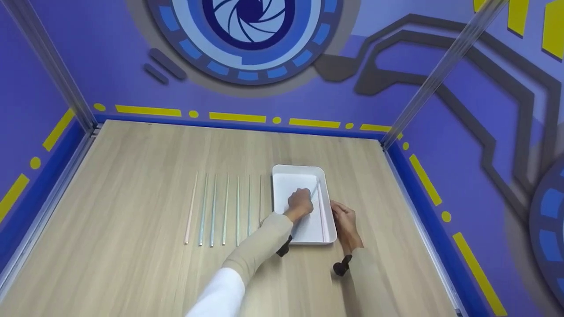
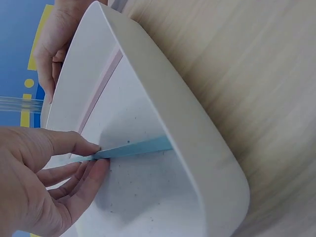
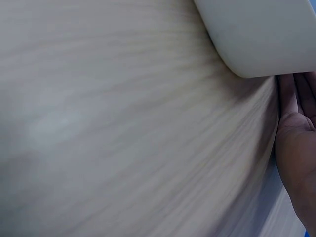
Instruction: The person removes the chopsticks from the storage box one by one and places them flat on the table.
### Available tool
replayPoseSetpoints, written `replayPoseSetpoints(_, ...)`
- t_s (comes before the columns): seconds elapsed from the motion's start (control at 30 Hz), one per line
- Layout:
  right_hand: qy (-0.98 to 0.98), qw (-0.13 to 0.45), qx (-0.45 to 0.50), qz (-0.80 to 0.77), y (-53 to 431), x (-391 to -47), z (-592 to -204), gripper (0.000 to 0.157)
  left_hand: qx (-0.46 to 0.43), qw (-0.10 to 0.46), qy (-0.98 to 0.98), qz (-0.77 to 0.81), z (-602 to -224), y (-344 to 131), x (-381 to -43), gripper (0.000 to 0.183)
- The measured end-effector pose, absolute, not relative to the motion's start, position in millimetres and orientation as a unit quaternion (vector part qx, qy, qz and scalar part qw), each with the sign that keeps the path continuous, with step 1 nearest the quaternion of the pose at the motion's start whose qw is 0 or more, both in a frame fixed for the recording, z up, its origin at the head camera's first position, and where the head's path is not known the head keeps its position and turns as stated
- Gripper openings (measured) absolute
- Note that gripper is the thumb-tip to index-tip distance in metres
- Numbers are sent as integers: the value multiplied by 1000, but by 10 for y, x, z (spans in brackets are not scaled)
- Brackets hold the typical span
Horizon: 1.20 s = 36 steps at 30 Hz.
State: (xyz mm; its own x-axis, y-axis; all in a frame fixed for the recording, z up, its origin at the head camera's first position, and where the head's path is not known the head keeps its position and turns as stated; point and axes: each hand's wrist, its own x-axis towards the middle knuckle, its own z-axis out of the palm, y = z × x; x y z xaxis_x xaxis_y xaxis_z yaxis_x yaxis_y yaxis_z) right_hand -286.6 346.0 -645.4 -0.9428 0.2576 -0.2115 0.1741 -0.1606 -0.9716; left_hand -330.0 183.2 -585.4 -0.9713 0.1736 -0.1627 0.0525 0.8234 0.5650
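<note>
Inside a white rectangular tray [image 1: 303, 168], my left hand [image 1: 301, 202] pinches a light-blue chopstick [image 2: 140, 147] between thumb and fingertips. One end of this chopstick reaches toward the near part of the tray in the left wrist view. A pink chopstick [image 1: 322, 215] lies lengthwise along the tray's right inner wall. My right hand [image 1: 346, 222] rests against the outside of that wall, its fingers extended along it. The right wrist view shows only part of this right hand [image 3: 296, 143] beside the tray's corner [image 3: 256, 39]; some fingertips are hidden behind the tray.
Several pastel chopsticks [image 1: 213, 211] lie in a spaced, parallel row on the wooden table [image 1: 132, 176], left of the tray. My left forearm [image 1: 255, 246] crosses over the row's near right end. Blue-purple printed panels [image 1: 264, 103] enclose the table at the back and sides.
</note>
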Motion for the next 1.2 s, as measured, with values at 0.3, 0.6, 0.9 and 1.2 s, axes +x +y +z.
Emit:
replayPoseSetpoints(0.3,-656,23,-167,736,3463,-2863,-6446,36,7,171,897,408,-5881,1673,-3361,16)
replayPoseSetpoints(0.6,-675,16,-175,717,3456,-2872,-6449,36,-59,233,761,603,-5843,1488,-3296,32)
replayPoseSetpoints(0.9,-687,3,-180,704,3453,-2879,-6427,36,-105,295,601,736,-5875,1357,-3272,41)
replayPoseSetpoints(1.2,-674,10,-172,719,3461,-2860,-6400,36,-117,298,537,780,-5840,1273,-3222,48)
